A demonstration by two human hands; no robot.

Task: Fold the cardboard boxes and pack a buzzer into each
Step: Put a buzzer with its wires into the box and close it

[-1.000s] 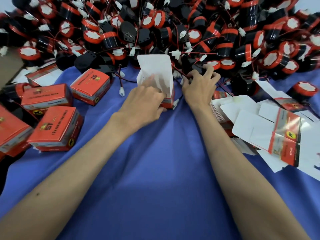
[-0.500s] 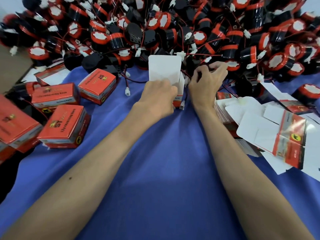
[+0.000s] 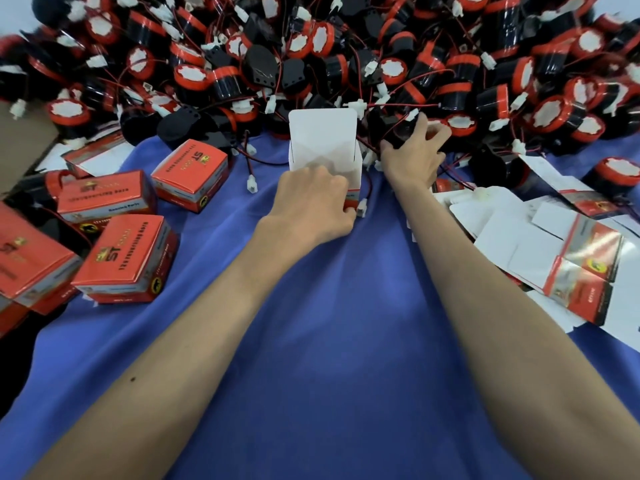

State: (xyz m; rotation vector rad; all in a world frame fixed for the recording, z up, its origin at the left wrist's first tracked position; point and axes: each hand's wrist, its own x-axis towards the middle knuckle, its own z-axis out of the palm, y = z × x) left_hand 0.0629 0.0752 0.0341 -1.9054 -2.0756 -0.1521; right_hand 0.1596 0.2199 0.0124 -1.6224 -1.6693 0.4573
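Observation:
An open cardboard box (image 3: 323, 143) stands on the blue cloth (image 3: 339, 341) at the edge of the buzzer pile, its white lid flap upright. My left hand (image 3: 311, 206) grips the box's near side. My right hand (image 3: 414, 154) reaches into the pile just right of the box, fingers curled round a black buzzer (image 3: 401, 131) with red wires. A huge heap of black and red buzzers (image 3: 311, 53) with white connectors fills the far side of the table.
Several closed orange boxes (image 3: 124, 261) lie at the left on the cloth. A stack of flat unfolded box blanks (image 3: 540, 251) lies at the right. A loose white connector (image 3: 362, 206) on a red wire lies by my left hand.
The box's lid flap has straightened upright as my left hand steadied it. My right hand has moved from the pile's edge onto a black buzzer and closed round it.

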